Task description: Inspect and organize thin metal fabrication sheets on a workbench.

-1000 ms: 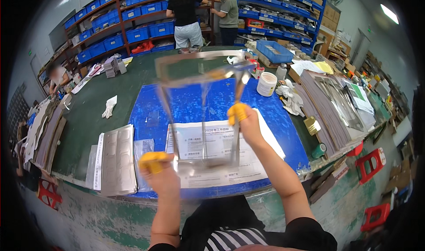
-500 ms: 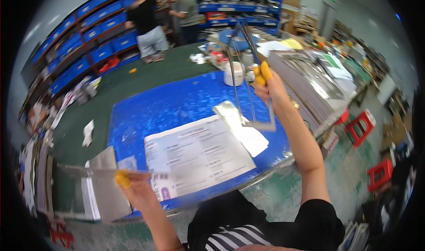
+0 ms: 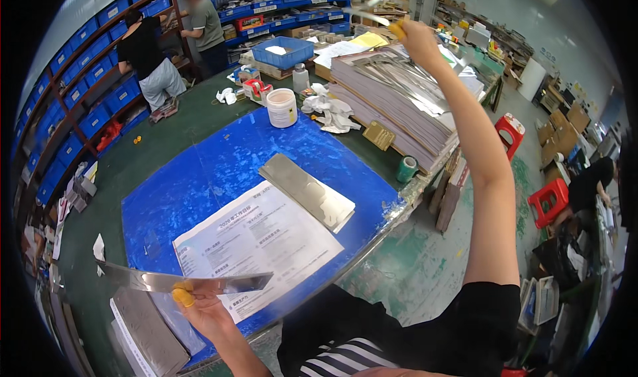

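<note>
My left hand (image 3: 207,308), with yellow finger covers, pinches a thin shiny metal plate (image 3: 143,280) over the near left of the blue mat (image 3: 179,184). Below it lie a printed paper sheet (image 3: 256,227) and, farther left, a grey metal plate (image 3: 147,327). Another metal plate (image 3: 309,194), partly wrapped in film, rests on the paper's right edge. My right arm stretches far ahead, over a tall stack of boards (image 3: 392,114). That right hand (image 3: 419,43), its fingers closed, grips a thin metal frame (image 3: 367,15), which is blurred by motion.
Loose thin metal frames (image 3: 405,74) lie on the board stack. A white tub (image 3: 282,108), crumpled paper (image 3: 329,111), a green tape roll (image 3: 407,169) and a blue bin (image 3: 282,52) stand nearby. Two people are by the shelves; red stools (image 3: 549,201) stand right.
My right hand has swung up and away with the metal frame, from above the mat to over the board stack. The view has turned right. My left hand still holds its plate.
</note>
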Motion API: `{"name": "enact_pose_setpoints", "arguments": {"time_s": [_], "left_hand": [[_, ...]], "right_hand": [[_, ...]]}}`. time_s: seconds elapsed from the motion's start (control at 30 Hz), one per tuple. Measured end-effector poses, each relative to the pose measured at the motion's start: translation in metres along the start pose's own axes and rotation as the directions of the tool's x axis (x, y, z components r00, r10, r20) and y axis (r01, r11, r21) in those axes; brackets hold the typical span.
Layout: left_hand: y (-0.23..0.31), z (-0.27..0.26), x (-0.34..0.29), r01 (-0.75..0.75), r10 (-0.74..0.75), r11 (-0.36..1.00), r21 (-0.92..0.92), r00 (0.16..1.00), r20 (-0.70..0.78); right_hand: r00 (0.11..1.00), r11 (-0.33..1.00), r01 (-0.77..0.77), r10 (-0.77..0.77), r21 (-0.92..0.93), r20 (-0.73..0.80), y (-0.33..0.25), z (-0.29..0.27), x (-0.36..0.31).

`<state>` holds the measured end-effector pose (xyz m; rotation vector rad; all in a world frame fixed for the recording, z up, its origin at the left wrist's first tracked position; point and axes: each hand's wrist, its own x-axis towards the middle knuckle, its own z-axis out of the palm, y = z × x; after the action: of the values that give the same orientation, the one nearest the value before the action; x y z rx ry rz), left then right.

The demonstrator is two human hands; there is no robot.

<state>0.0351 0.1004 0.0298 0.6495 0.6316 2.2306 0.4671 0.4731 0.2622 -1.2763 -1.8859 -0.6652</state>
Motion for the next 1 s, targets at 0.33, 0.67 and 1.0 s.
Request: {"name": "enact_pose_setpoints", "arguments": {"time_s": [0.33, 0.67, 1.0], "left_hand": [[-0.023, 0.020, 0.009, 0.068, -0.050, 0.996, 0.065, 0.968, -0.244], [-0.062, 0.042, -0.009, 0.240, -0.228, 0.971, 0.014, 0.938, -0.261], [-0.090, 0.033, -0.033, 0.303, -0.347, 0.829, 0.469, 0.938, 0.007]], "right_hand": [[0.996, 0.965, 0.016, 0.006, -0.262, 0.084, 0.018, 0.076, -0.081], [0.647, 0.506, -0.279, -0.529, 0.816, 0.549, -0.263, 0.005, -0.182], [0.660, 0.363, -0.588, -0.301, 0.723, 0.688, -0.263, 0.063, -0.225]]}}
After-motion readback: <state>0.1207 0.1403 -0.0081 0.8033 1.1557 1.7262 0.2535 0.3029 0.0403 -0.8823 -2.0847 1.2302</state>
